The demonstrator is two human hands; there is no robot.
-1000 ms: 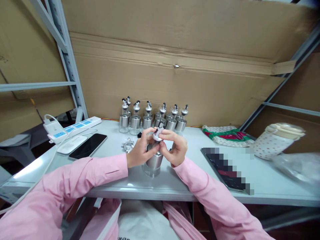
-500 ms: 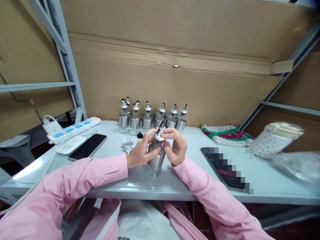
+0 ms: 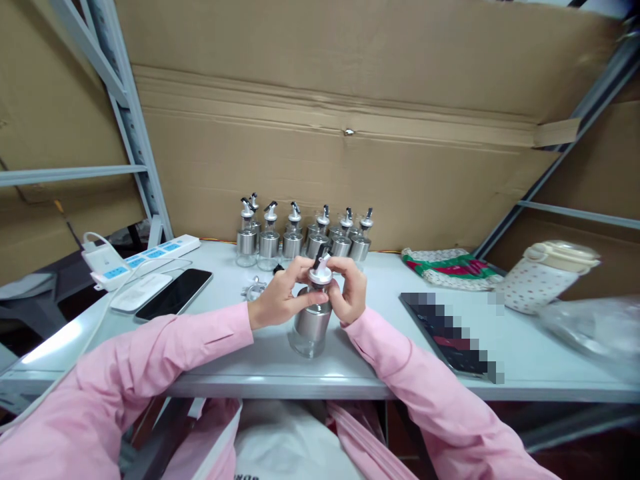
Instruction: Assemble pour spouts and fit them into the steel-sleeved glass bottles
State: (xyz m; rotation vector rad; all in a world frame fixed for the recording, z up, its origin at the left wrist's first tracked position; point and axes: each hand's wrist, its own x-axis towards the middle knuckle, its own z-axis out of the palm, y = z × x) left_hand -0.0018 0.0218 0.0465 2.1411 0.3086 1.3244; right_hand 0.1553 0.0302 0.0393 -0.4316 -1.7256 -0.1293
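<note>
A glass oil bottle (image 3: 311,325) with a steel band stands near the table's front edge, tilted slightly. On its neck sits a silver pour spout (image 3: 320,273) with a black lever. My left hand (image 3: 286,293) is closed around the neck from the left, its thumb lying across the front. From the right, my right hand (image 3: 347,288) grips the spout and neck, fingers bent. Just left of my left hand lie some clear and silvery small parts (image 3: 254,289). Behind it a small black piece (image 3: 278,269) is partly hidden.
Several similar oil bottles (image 3: 269,243) stand in rows at the back. On the left are a phone (image 3: 174,295), a white pad (image 3: 143,292) and a power strip (image 3: 150,259). A dark flat device (image 3: 450,340), patterned cloth (image 3: 450,270) and dotted cup (image 3: 545,280) occupy the right.
Both hands stay on the bottle's top, with small finger shifts. The bottle stands a little more upright and the spout's lever has turned slightly. The view has shifted a little.
</note>
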